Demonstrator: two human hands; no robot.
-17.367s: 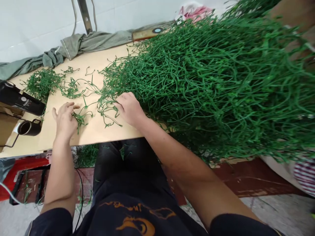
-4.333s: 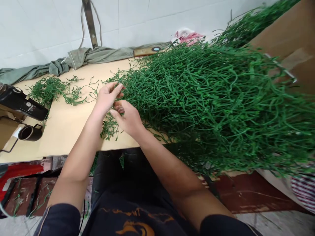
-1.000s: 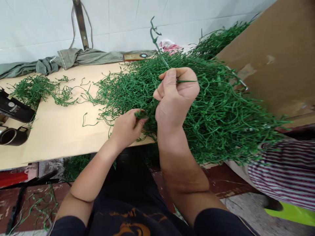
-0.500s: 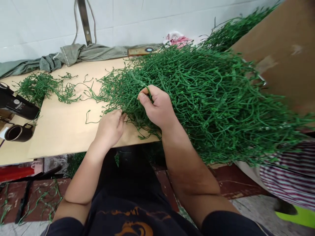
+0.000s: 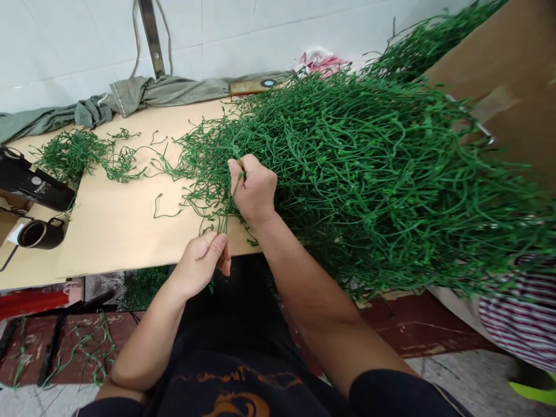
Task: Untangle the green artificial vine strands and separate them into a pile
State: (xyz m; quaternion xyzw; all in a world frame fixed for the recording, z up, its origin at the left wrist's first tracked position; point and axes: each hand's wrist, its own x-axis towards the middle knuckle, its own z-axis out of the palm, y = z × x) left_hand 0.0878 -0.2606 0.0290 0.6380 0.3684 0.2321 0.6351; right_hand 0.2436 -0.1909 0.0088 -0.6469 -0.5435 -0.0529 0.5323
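A big tangled heap of thin, curly green stems [image 5: 347, 162] with small bud-like tips, resembling garlic scapes, covers the right side of the board. At the board's front edge, my left hand [image 5: 203, 259] pinches a few stems between thumb and fingers, their ends pointing up and away. My right hand [image 5: 255, 188] is closed at the heap's left end, with a stem showing between thumb and forefinger. Its palm is hidden. One bent loose stem [image 5: 157, 207] lies to the left of my hands. A smaller pile of stems [image 5: 72, 153] rests farther left.
On the left stand a black mug [image 5: 42, 234] and a black box-like container [image 5: 35, 179]. Grey-green cloth [image 5: 134, 95] and a phone-like object [image 5: 249, 87] lie along the tiled wall. A brown cardboard sheet [image 5: 512, 75] leans at right, above striped fabric [image 5: 512, 324].
My left hand has drawn back toward me to the board's edge, now visibly pinching stems. My right hand has shifted left. The view has moved slightly.
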